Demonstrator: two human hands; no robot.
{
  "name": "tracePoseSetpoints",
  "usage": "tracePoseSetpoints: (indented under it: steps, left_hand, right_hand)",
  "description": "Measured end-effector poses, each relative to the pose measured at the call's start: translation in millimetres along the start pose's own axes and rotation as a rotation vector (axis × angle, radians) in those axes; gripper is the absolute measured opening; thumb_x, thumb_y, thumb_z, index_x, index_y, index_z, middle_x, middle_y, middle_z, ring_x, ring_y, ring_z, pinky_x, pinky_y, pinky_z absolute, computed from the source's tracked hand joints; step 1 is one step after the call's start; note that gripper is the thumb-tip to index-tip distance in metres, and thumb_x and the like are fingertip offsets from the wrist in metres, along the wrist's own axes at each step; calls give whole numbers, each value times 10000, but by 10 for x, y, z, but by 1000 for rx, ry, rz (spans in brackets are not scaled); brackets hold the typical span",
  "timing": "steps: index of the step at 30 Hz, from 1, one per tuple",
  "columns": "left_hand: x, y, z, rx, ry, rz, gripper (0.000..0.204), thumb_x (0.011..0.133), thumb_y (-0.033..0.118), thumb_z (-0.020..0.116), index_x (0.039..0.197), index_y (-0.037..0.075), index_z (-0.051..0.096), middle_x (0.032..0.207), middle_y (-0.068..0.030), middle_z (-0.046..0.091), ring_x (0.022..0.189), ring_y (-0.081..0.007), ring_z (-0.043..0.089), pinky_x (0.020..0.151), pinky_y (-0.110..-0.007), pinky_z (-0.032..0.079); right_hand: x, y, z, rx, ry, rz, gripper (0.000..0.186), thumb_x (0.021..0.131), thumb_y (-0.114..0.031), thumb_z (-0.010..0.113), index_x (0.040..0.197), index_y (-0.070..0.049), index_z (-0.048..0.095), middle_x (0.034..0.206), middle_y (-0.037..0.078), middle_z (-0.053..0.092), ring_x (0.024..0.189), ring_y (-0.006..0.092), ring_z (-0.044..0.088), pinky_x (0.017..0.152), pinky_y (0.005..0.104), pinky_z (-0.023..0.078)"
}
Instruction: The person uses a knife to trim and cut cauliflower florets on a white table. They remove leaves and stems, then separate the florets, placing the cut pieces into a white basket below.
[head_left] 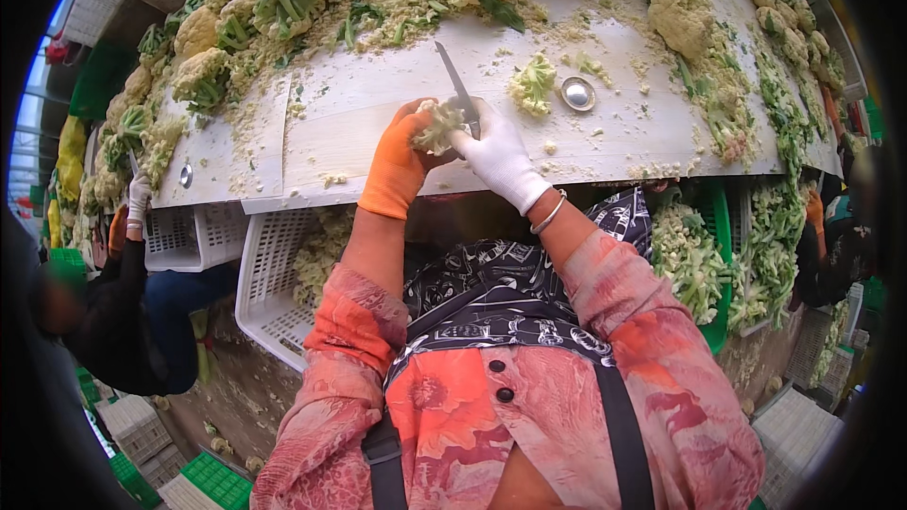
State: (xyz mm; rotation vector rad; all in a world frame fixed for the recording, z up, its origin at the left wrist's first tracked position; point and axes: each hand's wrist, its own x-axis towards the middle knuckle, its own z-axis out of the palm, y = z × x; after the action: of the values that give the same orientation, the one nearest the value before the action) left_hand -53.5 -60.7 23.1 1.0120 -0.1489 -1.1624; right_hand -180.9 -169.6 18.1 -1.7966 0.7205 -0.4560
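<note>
In an orange glove, my left hand point(397, 162) is closed around a small cauliflower piece point(438, 128) just above the table's front edge. My right hand point(503, 156), gloved in white, grips a knife point(454, 77) whose blade points up and away to the left. Its thumb lies against the cauliflower piece, and the handle is mostly covered by the fingers. A loose cauliflower floret point(534, 85) rests to the right of the blade. Beside that floret sits a small round metal dish point(578, 93).
The white table point(350, 132) carries crumbs and a heap of cauliflower heads point(288, 2) along its far side. Below its edge stand a white crate point(269, 274) and a green crate point(720, 274) holding cauliflower pieces. A co-worker point(113, 321) works at left, another point(831, 236) at right.
</note>
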Motion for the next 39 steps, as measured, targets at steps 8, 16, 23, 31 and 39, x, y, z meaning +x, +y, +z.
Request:
tracePoseSetpoints:
  steps: [8,16,23,31,39]
  left_hand:
    - [48,-61,20,238,125,70,343,1000,298,639,1185,19,561,1031,-100,664,885,-168,664,702,-325,579]
    - [80,-303,142,765,338,542,358,937,250,717,1137,-13,579,957,-150,671,836,-237,681,702,-342,557]
    - [121,-306,192,493,352,346,341,957,250,704,1198,63,551,1078,-110,661,900,-265,679,769,-425,584]
    - [81,67,-457,-306,53,-80,300,991,306,643,1218,117,589,1214,-132,656,1119,-361,637,894,-597,546]
    - [-1181,808,-1408,26,65,52,325,976,293,670,1266,168,591,1298,-122,620,1121,-343,641,843,-584,578]
  right_hand:
    - [-43,-86,-29,-129,31,-137,328,859,-193,688,1159,-62,686,1169,168,646,1016,342,667,904,407,532]
    - [-56,-28,0,-316,43,-78,244,883,-239,678,1024,-39,664,988,197,681,926,329,689,823,390,546]
    - [-53,13,89,167,-49,335,323,925,-289,640,1019,20,626,752,128,711,676,241,713,650,363,557]
    - [-123,-228,51,294,-168,133,366,879,-264,735,1137,-13,670,905,178,725,802,288,717,757,385,559]
    - [222,401,-601,-253,478,224,360,870,-266,704,1132,-21,670,1076,201,689,980,351,683,875,433,528]
